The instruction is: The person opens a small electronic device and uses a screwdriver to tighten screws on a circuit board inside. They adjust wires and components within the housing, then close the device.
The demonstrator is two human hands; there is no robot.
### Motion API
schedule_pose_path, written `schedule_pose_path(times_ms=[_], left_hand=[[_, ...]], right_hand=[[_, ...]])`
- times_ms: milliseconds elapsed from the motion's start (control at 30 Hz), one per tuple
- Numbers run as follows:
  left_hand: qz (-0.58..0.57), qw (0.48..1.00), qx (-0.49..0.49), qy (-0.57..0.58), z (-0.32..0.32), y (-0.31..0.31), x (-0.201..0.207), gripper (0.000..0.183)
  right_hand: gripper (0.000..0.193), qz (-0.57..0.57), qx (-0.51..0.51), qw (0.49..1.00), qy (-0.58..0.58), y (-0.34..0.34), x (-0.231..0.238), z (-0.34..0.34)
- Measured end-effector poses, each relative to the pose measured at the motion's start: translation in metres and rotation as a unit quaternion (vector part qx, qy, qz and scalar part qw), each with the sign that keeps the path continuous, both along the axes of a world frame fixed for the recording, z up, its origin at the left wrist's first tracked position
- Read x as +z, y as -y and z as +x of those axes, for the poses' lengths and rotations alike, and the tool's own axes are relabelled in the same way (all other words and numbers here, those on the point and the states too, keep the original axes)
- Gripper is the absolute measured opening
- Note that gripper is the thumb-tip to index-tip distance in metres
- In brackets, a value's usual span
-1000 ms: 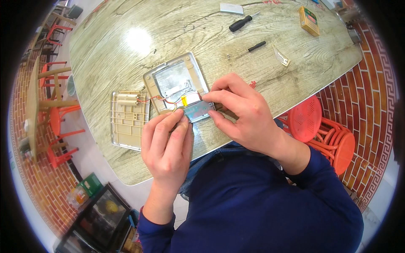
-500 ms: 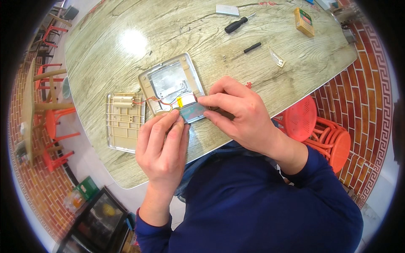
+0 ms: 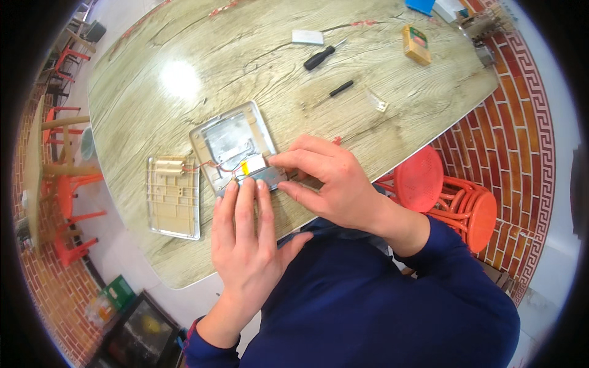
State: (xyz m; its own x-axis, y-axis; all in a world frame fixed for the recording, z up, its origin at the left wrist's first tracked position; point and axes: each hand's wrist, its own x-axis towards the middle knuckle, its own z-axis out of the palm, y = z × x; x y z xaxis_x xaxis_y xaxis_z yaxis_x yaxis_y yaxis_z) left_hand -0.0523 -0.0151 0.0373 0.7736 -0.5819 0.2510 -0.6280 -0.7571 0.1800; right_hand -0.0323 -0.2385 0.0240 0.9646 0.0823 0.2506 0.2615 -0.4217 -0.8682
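A beige plastic casing half with a silvery rim lies inner side up in front of me. At its near edge is a grey-green circuit board, below a white block with yellow tape. My left hand rests stretched fingertips on the board's near side, its thumb spread away. My right hand has thumb and forefinger at the board's right end, closed around it; the exact contact is partly hidden. Thin coloured wires run left to a ribbed beige casing half.
Farther off on the wood-patterned table lie a black screwdriver, a smaller one, a white block, a clear plastic piece, tiny screws and a yellow box. Red stools stand beyond the right edge.
My left hand has let go of its pinch on the board and spread its fingers flat along it, thumb out. The view has shifted slightly; my right hand stays at the board's right end.
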Motion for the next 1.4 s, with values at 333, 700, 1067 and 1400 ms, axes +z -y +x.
schedule_pose_path(times_ms=[333, 700, 1067, 1400], left_hand=[[0.012, 1.000, 0.001, -0.011, -0.003, 0.002, -0.004, 0.093], [-0.044, 0.999, 0.011, -0.002, -0.004, -0.001, -0.019, 0.081], [-0.044, 0.999, 0.006, 0.007, -0.001, -0.001, -0.017, 0.074], [-0.071, 0.997, 0.009, 0.012, 0.000, -0.001, -0.022, 0.077]], right_hand=[[0.010, -0.190, -0.073, 0.977, 0.071, 0.079, 0.016, 0.043], [0.005, -0.295, 0.021, 0.948, 0.122, 0.068, 0.003, 0.058], [0.015, -0.122, 0.062, 0.987, 0.082, 0.017, 0.009, 0.019], [0.022, -0.209, 0.103, 0.957, 0.172, 0.013, 0.005, 0.023]])
